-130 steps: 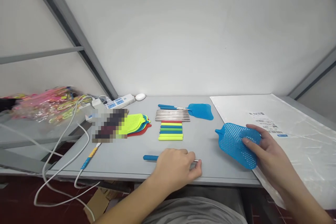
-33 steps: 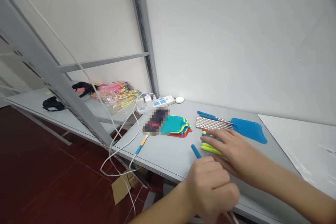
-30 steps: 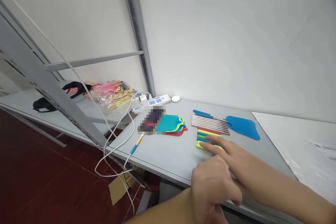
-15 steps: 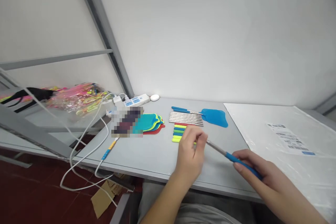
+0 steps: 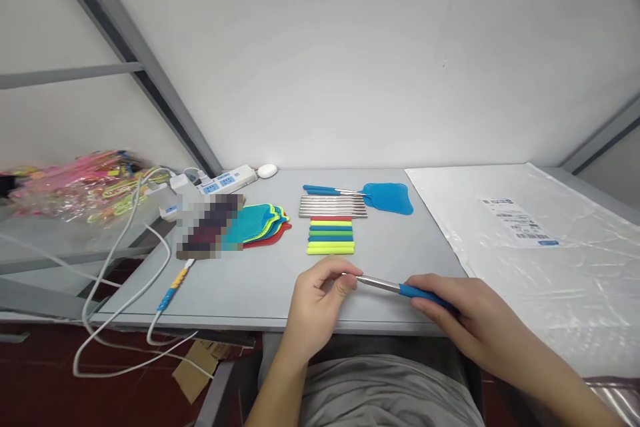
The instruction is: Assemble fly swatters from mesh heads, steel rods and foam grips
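Pale walls (image 5: 350,67) and grey metal framing (image 5: 135,53) enclose a grey bench (image 5: 250,290), its right side covered by a white plastic bag (image 5: 550,293) with a printed label. Near the bench's front edge, the left hand (image 5: 314,310) pinches the tip of a metal rod (image 5: 383,283) between thumb and forefinger; the right hand (image 5: 460,313) has thumb and fingers closed around its blue handle (image 5: 423,294). Rod and handle form one line, nearly parallel to that edge, slanting slightly, the rod pointing towards the bench's left side.
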`<state>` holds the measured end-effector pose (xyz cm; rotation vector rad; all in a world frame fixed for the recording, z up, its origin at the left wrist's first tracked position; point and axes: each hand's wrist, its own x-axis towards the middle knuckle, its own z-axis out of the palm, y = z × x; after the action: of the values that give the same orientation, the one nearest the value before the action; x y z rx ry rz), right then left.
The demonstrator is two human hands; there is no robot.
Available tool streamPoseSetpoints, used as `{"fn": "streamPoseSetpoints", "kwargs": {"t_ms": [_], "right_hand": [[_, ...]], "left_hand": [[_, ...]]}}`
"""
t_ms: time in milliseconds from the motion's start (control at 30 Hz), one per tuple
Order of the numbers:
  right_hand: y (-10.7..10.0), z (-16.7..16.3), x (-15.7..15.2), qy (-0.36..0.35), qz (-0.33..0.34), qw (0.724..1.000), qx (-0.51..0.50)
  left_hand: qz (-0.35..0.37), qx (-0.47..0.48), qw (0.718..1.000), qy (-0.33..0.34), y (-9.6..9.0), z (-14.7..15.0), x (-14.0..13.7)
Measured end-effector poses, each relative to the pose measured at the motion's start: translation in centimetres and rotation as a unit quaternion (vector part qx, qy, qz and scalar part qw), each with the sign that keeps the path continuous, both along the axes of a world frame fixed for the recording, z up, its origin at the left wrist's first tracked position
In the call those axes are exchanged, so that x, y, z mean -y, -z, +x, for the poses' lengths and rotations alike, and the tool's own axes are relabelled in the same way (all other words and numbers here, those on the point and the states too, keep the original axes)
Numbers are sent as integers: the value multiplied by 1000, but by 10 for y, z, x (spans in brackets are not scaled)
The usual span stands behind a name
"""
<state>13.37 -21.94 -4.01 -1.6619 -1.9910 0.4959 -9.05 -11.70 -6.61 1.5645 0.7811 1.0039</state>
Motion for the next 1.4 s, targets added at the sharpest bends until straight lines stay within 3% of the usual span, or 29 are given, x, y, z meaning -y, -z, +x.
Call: {"fn": "streamPoseSetpoints", "kwargs": {"t_ms": [167, 333, 500, 567, 700, 800, 867, 933, 1000, 1033, 1133, 1200, 1267, 1400], "right_hand": [[-8, 0, 4, -16, -1, 1000, 13], [-20, -26, 2, -25, -72, 990, -120], [-22, -38, -2, -1, -139, 961, -240], [-16, -38, -5, -2, -199, 924, -327], [-2, -37, -12, -48, -344, 770, -535], [2, -41, -17, -57, -405, 677, -612], [4, -45, -20, -69, -426, 636, -640], [8, -50, -22, -74, -438, 614, -653], [11, -54, -23, -63, -426, 636, -640], [12, -56, -24, -53, -404, 674, -616], [11, -60, -23, -27, -268, 853, -447], [9, -64, -22, -14, -174, 941, -290], [9, -69, -21, 6, -126, 981, -145], [15, -84, -19, 52, -66, 994, 69]], "left_hand": [[-12, 43, 999, 21, -2, 2, 5], [-126, 222, 961, 101, -2, 16, 22], [-120, 212, 964, 105, 2, 27, 32], [-118, 206, 966, 105, 3, 30, 32], [-166, 217, 951, 147, 2, 34, 32], [-199, 253, 940, 114, 1, 37, 34], [-222, 286, 928, 87, 1, 38, 36], [-250, 317, 912, 75, 2, 39, 36], [-264, 343, 899, 67, 4, 38, 36], [-262, 354, 896, 61, 5, 38, 36], [-237, 372, 897, 33, 8, 38, 38], [-223, 376, 899, 9, 8, 39, 41], [-208, 378, 902, -14, 6, 39, 44], [-195, 389, 899, -51, -2, 35, 49]]}}
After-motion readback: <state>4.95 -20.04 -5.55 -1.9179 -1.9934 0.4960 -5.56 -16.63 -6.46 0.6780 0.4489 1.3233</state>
